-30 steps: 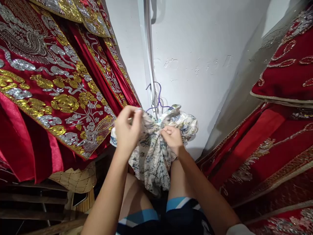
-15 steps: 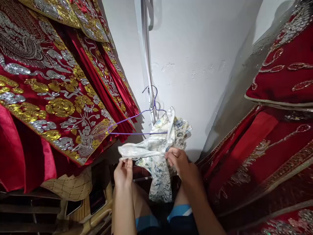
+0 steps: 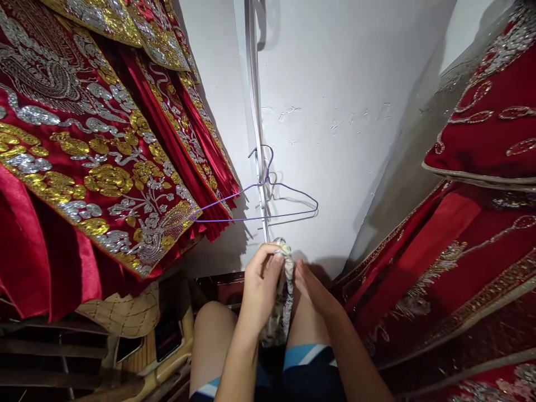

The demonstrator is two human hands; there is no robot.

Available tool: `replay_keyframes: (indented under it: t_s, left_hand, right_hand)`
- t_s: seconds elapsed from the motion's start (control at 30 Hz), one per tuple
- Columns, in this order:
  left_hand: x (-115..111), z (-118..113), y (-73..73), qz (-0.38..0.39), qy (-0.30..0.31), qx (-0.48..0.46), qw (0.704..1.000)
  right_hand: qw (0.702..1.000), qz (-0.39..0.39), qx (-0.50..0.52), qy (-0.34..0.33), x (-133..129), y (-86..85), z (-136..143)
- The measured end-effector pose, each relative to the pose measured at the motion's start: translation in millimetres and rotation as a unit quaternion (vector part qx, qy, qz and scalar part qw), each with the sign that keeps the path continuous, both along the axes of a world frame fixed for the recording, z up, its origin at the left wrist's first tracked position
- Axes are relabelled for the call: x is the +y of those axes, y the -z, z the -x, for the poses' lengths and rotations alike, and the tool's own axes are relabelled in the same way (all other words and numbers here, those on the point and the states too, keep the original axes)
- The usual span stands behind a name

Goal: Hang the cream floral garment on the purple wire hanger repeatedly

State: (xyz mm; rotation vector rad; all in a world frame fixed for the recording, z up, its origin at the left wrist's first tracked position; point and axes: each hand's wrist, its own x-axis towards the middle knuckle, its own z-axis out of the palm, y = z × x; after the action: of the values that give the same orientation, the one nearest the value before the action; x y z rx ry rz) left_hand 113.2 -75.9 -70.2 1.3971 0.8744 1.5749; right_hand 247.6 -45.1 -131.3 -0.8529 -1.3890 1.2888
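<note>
A purple wire hanger [image 3: 256, 219] hangs by its hook, bare, with its thin shadow on the wall. Below it, my left hand [image 3: 260, 285] pinches the top of a pale garment with a blue-green floral print [image 3: 287, 290] between thumb and fingers. The cloth is bunched into a narrow strip and dangles between my knees; part of it is hidden behind the left hand. My right hand [image 3: 313, 287] is at the cloth's right side, fingers stretched and pointing up. A small gap appears between its fingertips and the fabric.
Red garments with gold and silver embroidery [image 3: 109, 178] hang at left; more beaded red garments [image 3: 473, 223] hang at right. A white vertical pole [image 3: 253, 72] runs along the wall behind the hanger. At lower left, a phone [image 3: 167, 338] lies on a wooden chair [image 3: 144, 357].
The floral garment has come off the hanger and moved down towards my lap, now gathered narrow. My left hand has moved right and up; my right hand has let go of the cloth.
</note>
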Motion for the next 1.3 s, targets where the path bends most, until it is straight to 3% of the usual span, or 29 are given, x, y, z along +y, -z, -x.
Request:
replay_keyframes:
  t_s: [0.1,0.2,0.33,0.4,0.5,0.57,0.67,0.77,0.9,0.97,1.03,1.17,1.3]
  left_hand:
    - [6,3,-9.1,-0.046,0.001,0.114,0.992]
    - [14,16,-6.7,-0.025,0.035,0.146,0.988]
    - [20,37,14.4,0.058,0.154,0.251,0.954]
    - [19,50,27.2,0.084,0.176,0.313,0.929]
    - [9,73,40.6,0.109,0.188,0.345,0.913]
    - [0,87,42.6,0.122,0.192,0.324,0.918]
    - [-12,102,34.3,0.124,0.165,0.274,0.939]
    - [-17,113,16.7,0.104,0.112,0.313,0.938]
    - [-11,134,-7.9,0.055,0.036,0.495,0.867]
    - [-2,148,-16.6,0.038,0.001,0.562,0.826]
    - [10,163,-21.5,0.019,-0.03,0.578,0.815]
    - [36,180,-25.0,-0.054,-0.089,0.544,0.833]
    - [50,162,-36.8,-0.112,-0.166,0.538,0.819]
  right_hand:
    - [0.988,0.054,0.031,-0.141,-3,-16.1,3]
    - [0.981,0.065,0.02,-0.183,3,-34.6,-5]
    - [0.992,0.063,-0.008,-0.11,16,-63.3,-27]
    - [0.994,0.049,-0.057,-0.08,21,-80.2,-40]
    - [0.992,-0.039,-0.102,-0.055,32,-102.9,-56]
    - [0.987,-0.12,-0.109,-0.012,45,-109.9,-58]
    - [0.977,-0.179,-0.09,0.07,71,-102.2,-46]
    - [0.976,-0.185,-0.073,0.089,99,-78.6,-20]
    - [0.984,-0.143,-0.094,0.046,124,-46.0,5]
    - [0.986,-0.119,-0.09,0.069,127,-36.0,4]
    - [0.983,-0.108,-0.083,0.123,125,-31.5,-6]
    - [0.974,-0.108,-0.094,0.175,112,-35.2,-33]
    - [0.975,-0.101,-0.087,0.176,96,-42.4,-36]
